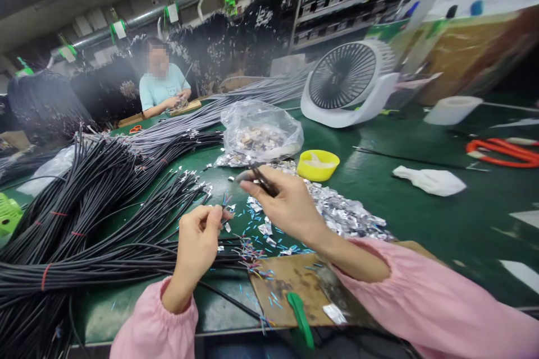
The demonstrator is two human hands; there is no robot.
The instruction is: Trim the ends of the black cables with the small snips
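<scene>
My left hand (200, 235) is pinched closed on the stripped end of a cable (226, 199), whose thin coloured wires poke up past the fingertips. Up and to its right, my right hand (286, 202) is wrapped around black tweezers (265, 182). A greyish cover shows on a fingertip of that hand. The two hands are apart. Below them lies a bundle of black cables (168, 258) with fanned-out coloured wire ends (252, 255). Bits of blue tubing and silver foil scraps (341, 210) are scattered on the green table (357, 168).
A clear plastic bag (261, 132) of small parts stands behind my hands, beside a yellow dish (318, 165). Farther back are a white fan (347, 84) and a seated person (164, 84). Orange-handled scissors (503, 152) lie right. A green-handled tool (300, 317) rests on cardboard (273, 286).
</scene>
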